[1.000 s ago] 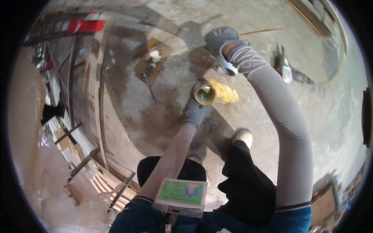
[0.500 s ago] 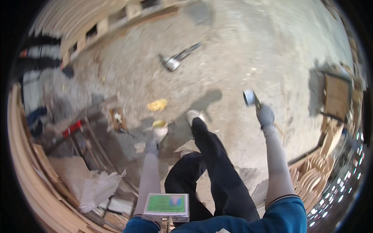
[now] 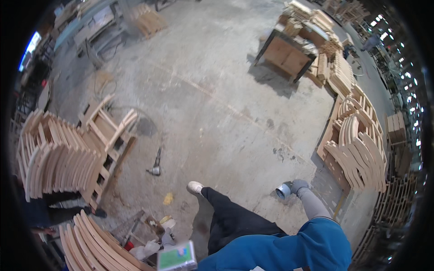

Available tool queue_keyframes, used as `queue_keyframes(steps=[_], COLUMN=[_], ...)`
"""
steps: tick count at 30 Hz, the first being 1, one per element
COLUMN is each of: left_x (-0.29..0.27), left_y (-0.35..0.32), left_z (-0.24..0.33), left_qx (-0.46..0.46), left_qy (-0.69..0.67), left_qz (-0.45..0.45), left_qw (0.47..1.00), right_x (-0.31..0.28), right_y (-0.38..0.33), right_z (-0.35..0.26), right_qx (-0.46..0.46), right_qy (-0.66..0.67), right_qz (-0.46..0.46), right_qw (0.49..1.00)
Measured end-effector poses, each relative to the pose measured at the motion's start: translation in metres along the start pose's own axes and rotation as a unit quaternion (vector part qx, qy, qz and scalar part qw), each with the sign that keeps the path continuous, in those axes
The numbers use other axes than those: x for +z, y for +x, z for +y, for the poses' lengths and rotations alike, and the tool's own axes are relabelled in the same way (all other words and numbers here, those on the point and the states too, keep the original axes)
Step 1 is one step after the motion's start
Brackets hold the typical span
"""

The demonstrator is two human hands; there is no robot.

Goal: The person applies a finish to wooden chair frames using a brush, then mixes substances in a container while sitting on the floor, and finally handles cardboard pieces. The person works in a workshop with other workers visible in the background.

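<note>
My right hand, in a grey glove, is closed on a round, light-blue and metallic cup-like container, its open end turned toward the floor's middle. Low in the view, my left hand, also gloved, grips a pale cup with something yellow at its top. An ID card in a clear holder hangs in front of me and covers part of my left arm. The fingers of both hands show only in part.
A long-handled grey tool and a yellow patch lie on the concrete floor. Curved wooden parts are stacked at left, with more stacks at right. A dark-edged box stands farther off. Someone's dark-clad leg shows at left.
My view has swung up and to the right, bringing in more floor and the wooden stacks. Both hands now appear lower in the picture, still holding their containers. My feet have shifted.
</note>
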State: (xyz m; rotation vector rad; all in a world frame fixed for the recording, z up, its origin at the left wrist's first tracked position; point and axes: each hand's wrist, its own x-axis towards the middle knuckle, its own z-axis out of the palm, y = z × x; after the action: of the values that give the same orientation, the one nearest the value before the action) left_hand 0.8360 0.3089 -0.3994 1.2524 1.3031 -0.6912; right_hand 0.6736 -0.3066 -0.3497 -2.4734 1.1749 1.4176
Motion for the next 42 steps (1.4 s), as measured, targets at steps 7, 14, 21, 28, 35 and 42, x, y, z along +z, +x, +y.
queue_keyframes(steps=[7, 14, 21, 28, 35, 42], left_x=[0.088, 0.216, 0.43, 0.611, 0.818, 0.946], left_y=[-0.089, -0.139, -0.176, -0.235, -0.25, -0.24], left_z=[0.031, 0.042, 0.093, 0.192, 0.272, 0.345], left_qx=[0.087, 0.07, 0.1, 0.203, 0.156, 0.13], left_qy=[0.077, 0.034, 0.107, 0.09, 0.104, 0.225], left_qz=[-0.023, -0.155, -0.179, -0.13, -0.235, -0.115], left_qw=[0.993, 0.985, 0.973, 0.966, 0.954, 0.959], right_x=[-0.037, -0.031, -0.09, -0.247, -0.454, -0.624], right_y=[-0.03, -0.007, 0.063, 0.182, 0.331, 0.431], right_z=[0.103, 0.19, 0.273, 0.334, 0.38, 0.363], right_qx=[0.087, 0.179, 0.232, 0.191, 0.108, 0.06], right_qy=[0.227, 0.34, 0.401, 0.418, 0.518, 0.702], right_qz=[0.068, 0.072, -0.003, 0.124, 0.244, 0.201], right_qw=[0.968, 0.921, 0.886, 0.88, 0.812, 0.681])
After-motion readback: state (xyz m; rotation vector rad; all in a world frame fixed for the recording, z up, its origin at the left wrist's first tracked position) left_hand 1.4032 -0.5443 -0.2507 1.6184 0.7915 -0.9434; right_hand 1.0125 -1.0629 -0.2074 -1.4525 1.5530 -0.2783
